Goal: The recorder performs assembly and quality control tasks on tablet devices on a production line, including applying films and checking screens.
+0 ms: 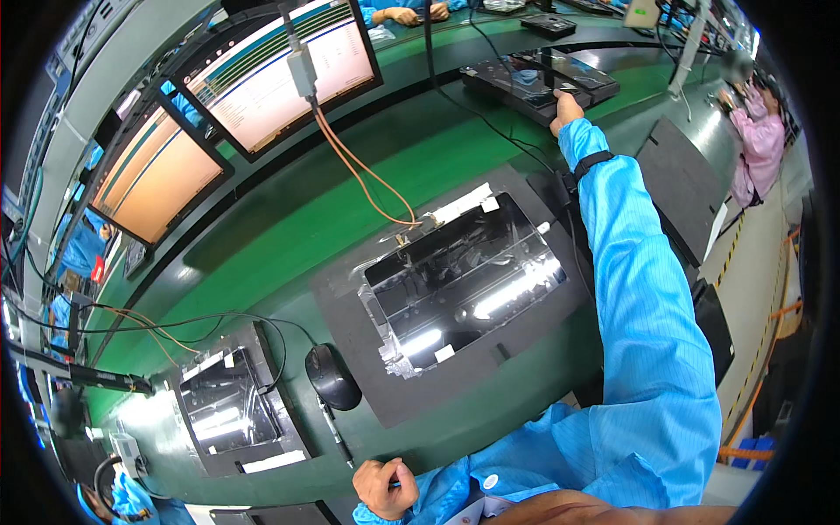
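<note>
A green table (236, 271), seen from above through a fisheye lens, curves from lower left to upper right. At its left, beyond the far edge, a tilted monitor (157, 184) glows orange. Near the table's left end, a small glossy black panel (226, 407) lies on a dark mat, thin cables running toward it. A larger monitor (280, 66), showing rows of text, stands along the far edge. Right of the small panel are a black mouse (332, 376) and, just below it, a slim pen (334, 433). By the near edge is the person's left hand (385, 487), curled into a loose fist with nothing visible in it; the pen is the nearest thing. At the table's middle, a large glossy black panel (468, 276) rests on a dark mat, orange-brown wires meeting its far side. Toward the table's far right corner sits a flat black case (529, 87) with glossy pieces on top. The right hand (567, 112), its blue-sleeved arm outstretched, touches the case's near side; its fingers are partly hidden, so whether they grip cannot be told. Nearer the right edge lies a dark board (678, 188). Beyond that edge is a person in pink (759, 144).
</note>
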{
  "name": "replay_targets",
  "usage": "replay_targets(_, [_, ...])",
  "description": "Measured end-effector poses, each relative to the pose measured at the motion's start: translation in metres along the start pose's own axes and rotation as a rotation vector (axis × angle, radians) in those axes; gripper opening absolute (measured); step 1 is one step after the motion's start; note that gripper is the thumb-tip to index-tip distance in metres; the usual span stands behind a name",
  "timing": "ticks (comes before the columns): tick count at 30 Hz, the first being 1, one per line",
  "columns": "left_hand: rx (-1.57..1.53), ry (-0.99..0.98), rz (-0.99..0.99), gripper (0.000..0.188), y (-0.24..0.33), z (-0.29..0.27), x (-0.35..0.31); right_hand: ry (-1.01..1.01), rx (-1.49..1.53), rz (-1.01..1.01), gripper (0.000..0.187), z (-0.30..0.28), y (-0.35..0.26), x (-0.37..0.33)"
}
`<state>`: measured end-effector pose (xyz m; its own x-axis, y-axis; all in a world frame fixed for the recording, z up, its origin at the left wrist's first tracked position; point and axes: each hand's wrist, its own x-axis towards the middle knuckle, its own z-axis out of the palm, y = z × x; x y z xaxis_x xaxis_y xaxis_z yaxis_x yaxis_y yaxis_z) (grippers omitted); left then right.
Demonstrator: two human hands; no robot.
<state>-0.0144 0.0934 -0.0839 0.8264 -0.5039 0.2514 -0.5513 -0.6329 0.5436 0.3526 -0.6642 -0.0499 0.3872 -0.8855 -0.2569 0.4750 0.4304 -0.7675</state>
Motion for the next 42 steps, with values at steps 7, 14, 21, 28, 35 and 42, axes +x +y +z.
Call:
replay_targets(7, [-0.164, 0.419, 0.035, 0.012, 0.052, -0.011, 0.069, -0.186, 0.045, -0.099, 0.03, -0.083, -0.115, -0.062])
replay_targets(14, [-0.207, 0.398, 0.091, 0.009, 0.052, -0.014, 0.069, -0.324, -0.105, -0.033, 0.012, -0.198, -0.226, -0.11])
replay_targets(21, [-0.234, 0.094, 0.2, 0.024, 0.096, -0.023, 0.105, -0.14, -0.444, -0.034, 0.038, -0.347, -0.295, -0.113])
replay_targets(28, [0.054, 0.032, 0.337, 0.063, 0.13, -0.01, 0.161, -0.53, -1.93, -0.94, 0.038, -0.199, -0.238, -0.246])
replay_targets(35, [0.242, -0.025, 0.141, 0.071, 0.165, 0.05, 0.233, -1.536, -1.608, -1.118, 0.037, -0.126, -0.108, -0.223])
replay_targets(42, [0.206, 0.001, 0.088, 0.068, 0.173, 0.048, 0.242, -1.652, -1.517, -1.001, 0.019, -0.095, -0.115, -0.231])
